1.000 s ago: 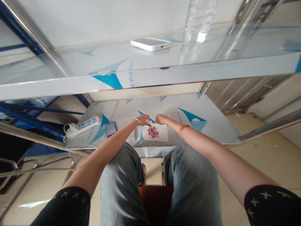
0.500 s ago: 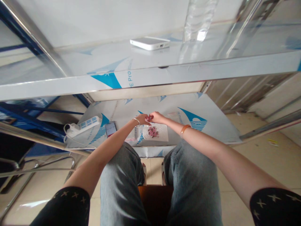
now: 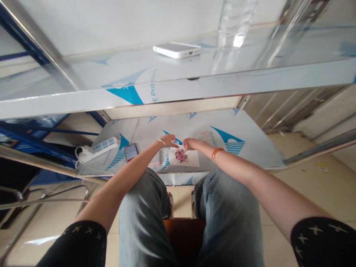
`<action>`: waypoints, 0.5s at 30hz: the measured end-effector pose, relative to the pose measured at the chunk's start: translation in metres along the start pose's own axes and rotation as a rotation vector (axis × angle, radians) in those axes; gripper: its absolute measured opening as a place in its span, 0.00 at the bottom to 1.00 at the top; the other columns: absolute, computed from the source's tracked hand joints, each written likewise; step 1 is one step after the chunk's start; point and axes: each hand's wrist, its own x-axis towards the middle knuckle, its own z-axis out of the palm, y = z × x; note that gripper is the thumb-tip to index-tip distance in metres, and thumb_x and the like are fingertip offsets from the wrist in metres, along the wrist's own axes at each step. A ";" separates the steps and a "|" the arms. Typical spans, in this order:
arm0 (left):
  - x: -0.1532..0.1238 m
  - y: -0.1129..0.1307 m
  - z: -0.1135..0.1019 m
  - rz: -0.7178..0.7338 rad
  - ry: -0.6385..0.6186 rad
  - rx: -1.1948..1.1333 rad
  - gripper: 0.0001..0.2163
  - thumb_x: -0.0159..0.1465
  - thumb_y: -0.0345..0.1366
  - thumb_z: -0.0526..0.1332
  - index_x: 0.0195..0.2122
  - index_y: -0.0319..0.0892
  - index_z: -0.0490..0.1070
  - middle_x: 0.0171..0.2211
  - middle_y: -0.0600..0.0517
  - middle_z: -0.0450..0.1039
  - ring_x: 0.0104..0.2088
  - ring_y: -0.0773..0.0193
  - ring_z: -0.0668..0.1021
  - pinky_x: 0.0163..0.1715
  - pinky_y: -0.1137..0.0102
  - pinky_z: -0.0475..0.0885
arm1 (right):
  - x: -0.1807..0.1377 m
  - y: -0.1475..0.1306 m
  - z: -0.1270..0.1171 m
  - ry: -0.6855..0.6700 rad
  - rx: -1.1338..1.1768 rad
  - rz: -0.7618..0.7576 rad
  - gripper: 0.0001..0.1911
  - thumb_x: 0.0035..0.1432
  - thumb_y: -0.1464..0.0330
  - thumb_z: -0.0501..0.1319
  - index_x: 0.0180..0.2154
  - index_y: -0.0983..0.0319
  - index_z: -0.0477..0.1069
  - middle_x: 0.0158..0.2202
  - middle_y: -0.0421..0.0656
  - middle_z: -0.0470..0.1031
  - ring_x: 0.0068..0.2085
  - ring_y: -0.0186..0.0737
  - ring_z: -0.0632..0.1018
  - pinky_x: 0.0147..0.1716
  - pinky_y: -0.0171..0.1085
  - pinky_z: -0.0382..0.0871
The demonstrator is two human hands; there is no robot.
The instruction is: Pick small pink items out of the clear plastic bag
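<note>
My left hand [image 3: 168, 141] and my right hand [image 3: 190, 144] hover close together over the low shelf [image 3: 250, 155], a small gap between them. Just below them a little heap of pink and dark red beads [image 3: 181, 155] lies on a white sheet [image 3: 192, 158]. Both hands have their fingertips pinched. Anything held between them is too small to make out. A silver bangle circles my left wrist and an orange band my right. My knees in blue jeans sit under the shelf's near edge.
A phone [image 3: 130, 152] and a white power strip [image 3: 101, 146] with its cable lie on the low shelf to the left. On the upper shelf [image 3: 194, 87] rest a white flat device [image 3: 177, 50] and a clear plastic bottle [image 3: 236, 22]. Metal frame bars stand at left.
Half a second ago my fingertips met above the beads; now the hands have parted a little, the right one dropping toward the sheet.
</note>
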 end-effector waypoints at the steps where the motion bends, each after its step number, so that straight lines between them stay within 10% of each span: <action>1: -0.001 0.001 -0.001 0.000 0.001 0.001 0.18 0.53 0.47 0.68 0.40 0.42 0.74 0.41 0.51 0.78 0.41 0.61 0.78 0.39 0.74 0.69 | -0.002 -0.004 -0.001 -0.029 -0.020 -0.006 0.13 0.49 0.72 0.67 0.40 0.67 0.80 0.41 0.52 0.80 0.39 0.48 0.80 0.33 0.33 0.68; 15: -0.003 -0.001 -0.004 0.012 0.008 0.037 0.17 0.53 0.46 0.68 0.39 0.41 0.74 0.39 0.51 0.78 0.40 0.61 0.78 0.39 0.74 0.69 | -0.007 -0.025 0.009 -0.073 -0.191 -0.096 0.15 0.61 0.71 0.58 0.48 0.69 0.76 0.48 0.58 0.77 0.47 0.54 0.79 0.43 0.38 0.70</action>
